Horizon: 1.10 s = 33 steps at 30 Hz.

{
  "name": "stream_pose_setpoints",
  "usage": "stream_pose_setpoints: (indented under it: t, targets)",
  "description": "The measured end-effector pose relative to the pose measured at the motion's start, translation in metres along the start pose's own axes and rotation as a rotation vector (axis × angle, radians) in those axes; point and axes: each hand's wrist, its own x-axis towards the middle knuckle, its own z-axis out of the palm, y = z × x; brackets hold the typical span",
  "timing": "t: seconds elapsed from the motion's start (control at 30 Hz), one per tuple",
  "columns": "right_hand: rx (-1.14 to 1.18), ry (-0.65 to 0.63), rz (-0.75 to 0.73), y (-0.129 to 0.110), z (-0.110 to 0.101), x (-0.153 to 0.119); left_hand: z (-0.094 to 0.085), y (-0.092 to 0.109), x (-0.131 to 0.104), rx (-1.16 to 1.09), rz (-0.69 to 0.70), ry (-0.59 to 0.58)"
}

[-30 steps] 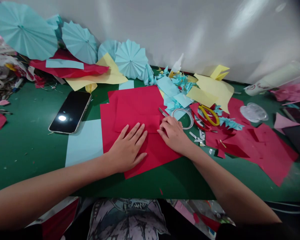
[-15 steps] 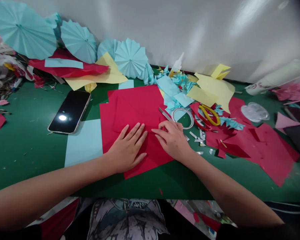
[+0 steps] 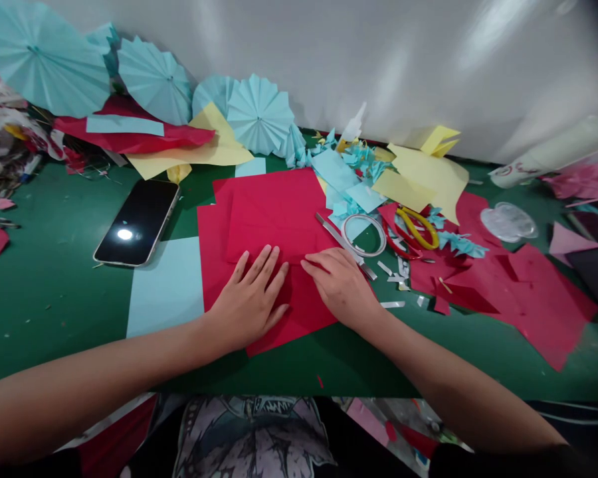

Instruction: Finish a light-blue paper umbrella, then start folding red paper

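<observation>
A folded red paper (image 3: 274, 222) lies on top of larger red sheets (image 3: 212, 252) at the middle of the table. My left hand (image 3: 252, 292) rests flat across its near edge, fingers spread. Close by on the right, my right hand (image 3: 343, 282) has its thumb and fingertips pressed together at that same edge, pinching the red paper; the exact contact is partly hidden by the fingers. A slim craft knife (image 3: 346, 245) lies just beyond my right hand, beside a roll of clear tape (image 3: 363, 235).
A phone (image 3: 138, 222) and light-blue paper (image 3: 164, 285) lie to the left. Pleated blue paper fans (image 3: 259, 116) line the wall. On the right are scissors with yellow handles (image 3: 418, 227), red scraps (image 3: 523, 299), yellow paper (image 3: 428, 179) and a glue bottle (image 3: 353, 126).
My right hand has shifted slightly left and down along the paper edge, uncovering more of the craft knife. My left hand stays flat, having slid slightly left.
</observation>
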Motion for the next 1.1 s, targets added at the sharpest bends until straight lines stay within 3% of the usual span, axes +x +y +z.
stream_pose_setpoints:
  t: [0.6,0.83,1.1]
  targets:
    - [-0.147,-0.04,-0.001,-0.013,-0.004,-0.002,0.003,0.004,-0.002,0.114,0.048,0.102]
    - [-0.11,-0.167,0.025,-0.015,-0.005,0.0,-0.001,0.007,-0.004,0.106,0.047,0.117]
    - [-0.106,-0.192,0.032,-0.014,-0.005,0.0,-0.001,-0.001,-0.001,-0.014,-0.081,0.057]
